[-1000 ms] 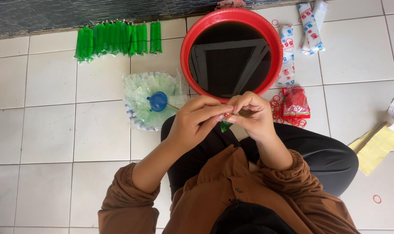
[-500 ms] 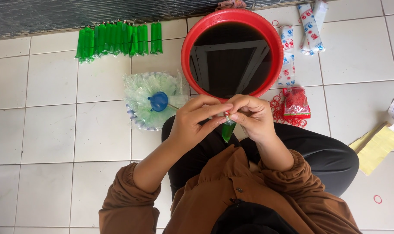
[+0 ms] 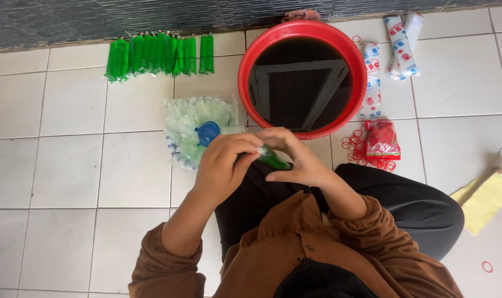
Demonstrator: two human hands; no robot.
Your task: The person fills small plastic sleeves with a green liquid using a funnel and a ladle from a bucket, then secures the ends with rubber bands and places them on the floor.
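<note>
Held between both hands, just above the lap: a thin green tube [image 3: 273, 159]; long side slanting from upper left to lower right; left hand [image 3: 222, 165] pinching the top end; right hand [image 3: 295, 160] curled around the lower part; red tub [image 3: 245, 83] just beyond.

White tiled floor [image 3: 57, 165] with thin grey grout lines meets a dark, perhaps slatted wall [image 3: 151, 16].

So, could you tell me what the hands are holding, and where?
Both hands, left hand and right hand, pinch a slim green liquid-filled tube at its upper end.
</note>
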